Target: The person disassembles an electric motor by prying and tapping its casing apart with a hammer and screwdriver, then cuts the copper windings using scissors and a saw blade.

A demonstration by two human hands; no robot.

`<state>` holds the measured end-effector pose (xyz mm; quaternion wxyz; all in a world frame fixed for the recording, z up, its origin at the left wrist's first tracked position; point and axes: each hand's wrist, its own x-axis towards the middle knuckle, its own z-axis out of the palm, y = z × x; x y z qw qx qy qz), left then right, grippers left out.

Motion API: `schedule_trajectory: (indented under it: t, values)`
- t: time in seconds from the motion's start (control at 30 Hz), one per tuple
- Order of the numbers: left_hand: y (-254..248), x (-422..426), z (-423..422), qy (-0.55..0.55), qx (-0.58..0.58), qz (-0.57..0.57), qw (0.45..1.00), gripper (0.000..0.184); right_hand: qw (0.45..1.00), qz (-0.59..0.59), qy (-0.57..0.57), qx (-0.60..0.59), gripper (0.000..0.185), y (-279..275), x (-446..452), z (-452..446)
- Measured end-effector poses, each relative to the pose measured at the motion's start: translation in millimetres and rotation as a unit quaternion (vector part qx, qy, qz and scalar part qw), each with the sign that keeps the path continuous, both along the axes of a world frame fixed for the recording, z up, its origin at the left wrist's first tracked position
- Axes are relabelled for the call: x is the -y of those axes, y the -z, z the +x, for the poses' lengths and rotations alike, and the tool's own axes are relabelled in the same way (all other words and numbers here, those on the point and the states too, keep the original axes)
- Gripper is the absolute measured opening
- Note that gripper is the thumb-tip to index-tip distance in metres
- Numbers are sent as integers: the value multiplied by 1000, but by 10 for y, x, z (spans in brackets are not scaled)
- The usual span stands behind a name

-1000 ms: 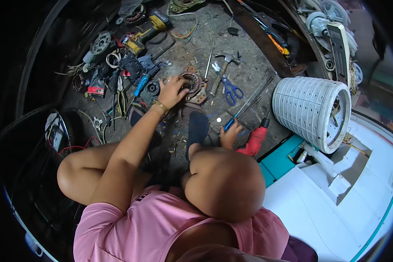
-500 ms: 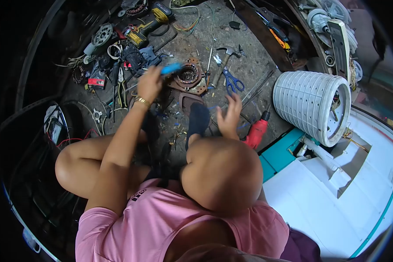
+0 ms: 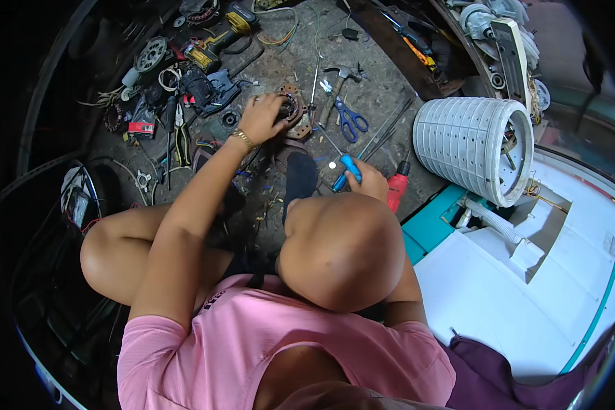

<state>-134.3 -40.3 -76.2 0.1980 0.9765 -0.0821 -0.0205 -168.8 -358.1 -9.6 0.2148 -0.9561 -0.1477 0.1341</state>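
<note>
My left hand (image 3: 261,119), with a gold bracelet at the wrist, rests with fingers apart on the near-left side of a rusty round motor part (image 3: 303,128). Its fingertips partly cover the ring. My right hand (image 3: 369,181) is closed around a blue-handled screwdriver (image 3: 350,167), whose thin shaft points up and left toward the motor part. Against that hand lies a second blue handle (image 3: 339,183). Just right of the right hand is a red drill (image 3: 397,188), and blue-handled scissors (image 3: 352,121) lie beyond it.
A hammer (image 3: 337,92) lies beyond the scissors. Pliers (image 3: 182,140), a yellow power tool (image 3: 208,51) and loose parts crowd the left. At right, a white perforated drum (image 3: 458,143) lies on its side beside a white and teal panel (image 3: 512,301).
The left hand has gone from holding a blue screwdriver to resting on the motor part. The right hand, empty half a second ago, now grips a blue screwdriver. The whole view has shifted slightly.
</note>
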Motion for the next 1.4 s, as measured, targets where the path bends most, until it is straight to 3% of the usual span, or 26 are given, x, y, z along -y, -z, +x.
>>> schedule_trajectory:
  t: [0.13,0.23,0.33,0.43,0.53,0.63,0.9,0.93,0.97,1.03,1.07,1.13,1.17,1.23,1.4]
  values:
    - [202,80,50,14,-96,72,993,60,997,-59,-39,-7,39,-72,-141,40]
    - [199,146,61,22,-102,110,989,53,997,-48,-41,-49,33,-27,-192,161]
    - [283,160,41,51,-46,128,989,45,977,-143,-64,-142,35,-294,-404,472]
    - [203,147,139,111,-57,149,981,43,968,-166,-95,-165,28,-463,-693,835]
    - [391,61,133,93,-2,29,995,42,963,-190,-133,-139,29,-467,-883,935]
    - [607,-6,152,70,-10,-74,995,42,975,-157,-83,-132,26,-314,-696,590]
    - [696,-20,202,72,74,-120,987,28,962,110,114,-224,44,807,-402,-467]
    - [695,-22,215,69,69,-121,988,27,928,246,143,-239,52,1110,-390,-600]
    - [711,-28,204,66,65,-122,988,27,864,322,183,-340,49,1105,-429,-610]
    - [729,-23,168,53,76,-120,988,26,682,454,248,-518,45,1103,-470,-615]
    - [734,-50,196,49,83,-116,989,26,651,457,269,-544,41,1126,-489,-584]
    - [729,-52,257,27,62,-113,991,26,840,385,195,-329,39,1169,-511,-491]
    - [747,-51,263,14,51,-113,992,27,907,333,150,-210,38,1061,-529,-401]
    - [763,-52,244,15,62,-121,991,27,968,177,121,-132,39,877,-400,-260]
    - [813,-36,316,8,104,-102,989,26,989,108,96,-31,39,1230,-410,-261]
